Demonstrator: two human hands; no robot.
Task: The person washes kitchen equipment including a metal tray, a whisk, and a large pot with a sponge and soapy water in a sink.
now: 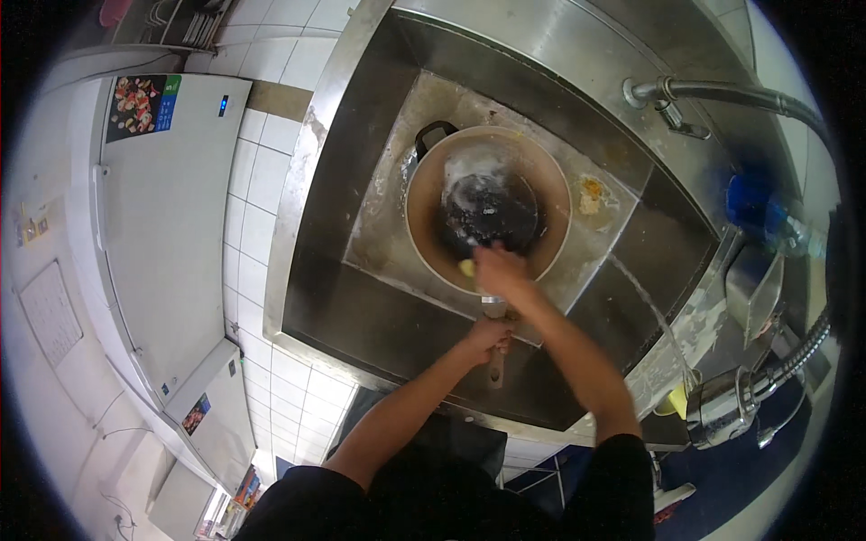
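A wide, deep pan (429,206) with a tan inner wall and a dark, wet bottom lies in the steel sink. White suds (483,168) cover part of its bottom. My left hand (492,334) is wrapped round the pan's long handle (496,374), on the near side. Over the near inner wall, my right hand (502,270) is closed on a small yellow sponge (466,268), most of it hidden by the fingers. The hand is slightly blurred. On the far left of the pan is a short black loop handle (434,137).
The sink's steel rim (302,194) surrounds the pan. Orange-brown food scraps (591,195) lie on the sink floor at right. A tap (681,122) and a hose sprayer (722,410) hang over the right side, near a blue container (749,198). White refrigerators (176,243) stand at left.
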